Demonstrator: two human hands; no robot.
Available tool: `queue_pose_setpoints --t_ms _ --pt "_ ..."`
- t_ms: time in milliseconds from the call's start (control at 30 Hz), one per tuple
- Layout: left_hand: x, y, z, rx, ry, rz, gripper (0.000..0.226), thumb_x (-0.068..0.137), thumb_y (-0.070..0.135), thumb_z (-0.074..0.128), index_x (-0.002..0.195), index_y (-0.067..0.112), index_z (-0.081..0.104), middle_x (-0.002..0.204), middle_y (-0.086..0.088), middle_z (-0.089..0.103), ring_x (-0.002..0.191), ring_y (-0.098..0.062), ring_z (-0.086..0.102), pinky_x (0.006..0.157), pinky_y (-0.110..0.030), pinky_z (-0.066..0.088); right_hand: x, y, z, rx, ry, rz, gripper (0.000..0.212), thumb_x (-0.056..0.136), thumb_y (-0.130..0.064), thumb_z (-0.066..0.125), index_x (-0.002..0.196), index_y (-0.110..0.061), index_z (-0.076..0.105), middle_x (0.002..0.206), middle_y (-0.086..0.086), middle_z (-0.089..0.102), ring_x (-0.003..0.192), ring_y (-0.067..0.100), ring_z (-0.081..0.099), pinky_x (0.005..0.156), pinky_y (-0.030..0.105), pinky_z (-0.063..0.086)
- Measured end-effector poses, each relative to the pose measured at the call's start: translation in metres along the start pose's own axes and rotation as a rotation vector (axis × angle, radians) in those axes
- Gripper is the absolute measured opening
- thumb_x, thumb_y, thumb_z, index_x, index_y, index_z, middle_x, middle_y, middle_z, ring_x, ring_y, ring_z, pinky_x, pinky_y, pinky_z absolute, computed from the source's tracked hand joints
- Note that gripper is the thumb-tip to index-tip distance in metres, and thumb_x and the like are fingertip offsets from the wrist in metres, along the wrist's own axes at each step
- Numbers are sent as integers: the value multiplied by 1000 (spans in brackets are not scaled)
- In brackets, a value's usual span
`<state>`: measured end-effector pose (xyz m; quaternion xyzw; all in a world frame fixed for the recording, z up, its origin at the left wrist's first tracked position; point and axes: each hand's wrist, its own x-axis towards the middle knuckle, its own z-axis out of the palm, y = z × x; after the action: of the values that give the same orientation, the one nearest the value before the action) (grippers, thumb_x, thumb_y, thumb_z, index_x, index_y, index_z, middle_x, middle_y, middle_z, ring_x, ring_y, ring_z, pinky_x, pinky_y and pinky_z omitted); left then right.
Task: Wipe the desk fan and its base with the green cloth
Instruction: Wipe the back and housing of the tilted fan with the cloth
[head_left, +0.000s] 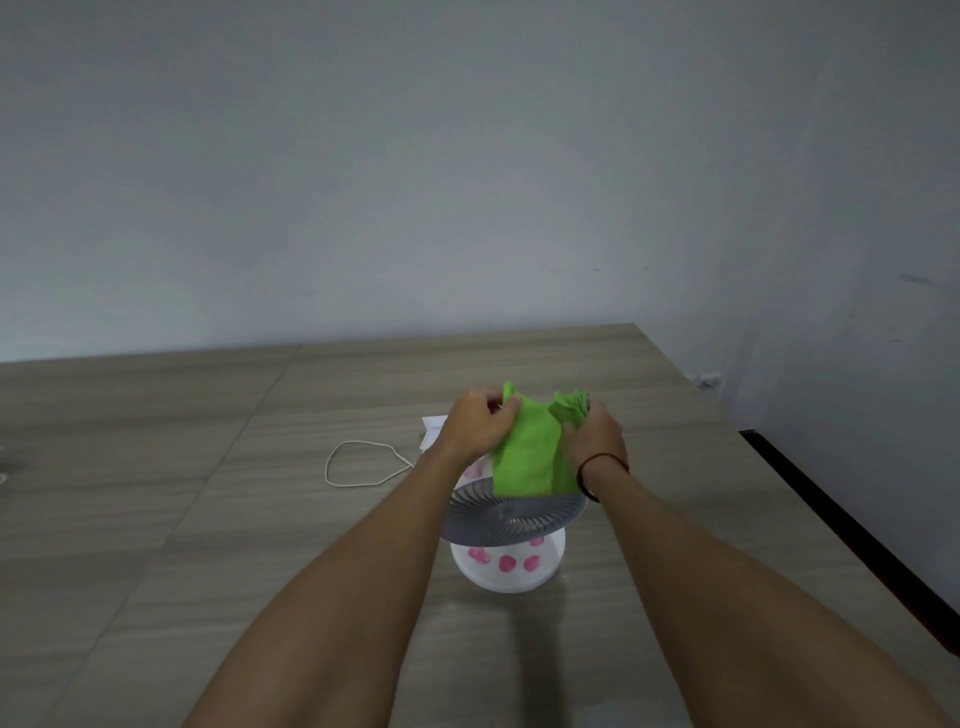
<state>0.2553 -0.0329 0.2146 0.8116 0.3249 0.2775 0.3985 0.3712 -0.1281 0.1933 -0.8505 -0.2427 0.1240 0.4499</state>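
Both hands are raised above the desk fan (514, 514) and hold the green cloth (524, 457) between them. The left hand (480, 423) has its fingers (506, 410) closed on the upper left corner of the cloth. The right hand (595, 436) has its fingers curled tight around the bunched upper right part. The cloth looks soft and a little fuzzy, like microfibre; it hangs down as a flat rectangular panel, and its lower edge comes in front of the top of the fan grille.

The fan stands on the surface (208, 467), which has a grey-brown wood grain pattern in wide panels. The fan head is round, with a grey grille made of thin curved ribs that run out from the centre. Below it is the base (506, 566), a smooth white round disc with several pink spots on it. A thin white cord (358, 462) lies in a loose loop on the surface, to the left of the fan. Behind the left hand a small flat white object (434, 428) is partly hidden; I cannot tell what it is. A thin dark band (597, 467) goes around the right wrist. The wall (467, 156) behind is plain and pale grey.
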Motion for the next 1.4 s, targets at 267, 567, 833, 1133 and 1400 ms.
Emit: queue_pose_setpoints --t_ms 267,567,833,1133,1400 --pt "-17 -30 -20 91 63 -114 30 89 14 52 112 2 67 111 -11 69 106 -22 61 96 -31 47 -24 10 31 -153 -228 -142 68 80 -71 37 140 -39 36 157 2 24 142 36 23 113 51 22" --pt "-16 -45 -19 319 -314 -181 51 97 43 33 77 6 60 109 -24 65 103 -36 59 85 -36 43 -30 28 47 6 -26 -139 44 99 -36 34 137 -19 48 147 10 43 139 35 31 114 45 26" --pt "-10 -54 -18 354 -248 -143 45 99 32 31 66 10 52 106 -27 64 103 -39 58 81 -36 41 -28 39 51 250 9 107 44 101 -28 31 119 -1 59 121 25 60 113 38 54 99 44 43" --pt "-7 -62 -25 409 -317 -139 46 99 36 27 88 8 61 111 -21 65 104 -35 57 82 -34 39 -40 20 71 -75 19 -334 43 99 -35 35 138 -21 46 149 -1 43 141 27 28 117 47 18" --pt "-5 -59 -15 488 -317 -80 47 100 36 24 74 8 52 106 -23 64 96 -37 55 88 -41 41 -24 41 75 236 239 -61 43 98 -33 31 111 -7 64 110 18 66 105 37 58 93 47 46"
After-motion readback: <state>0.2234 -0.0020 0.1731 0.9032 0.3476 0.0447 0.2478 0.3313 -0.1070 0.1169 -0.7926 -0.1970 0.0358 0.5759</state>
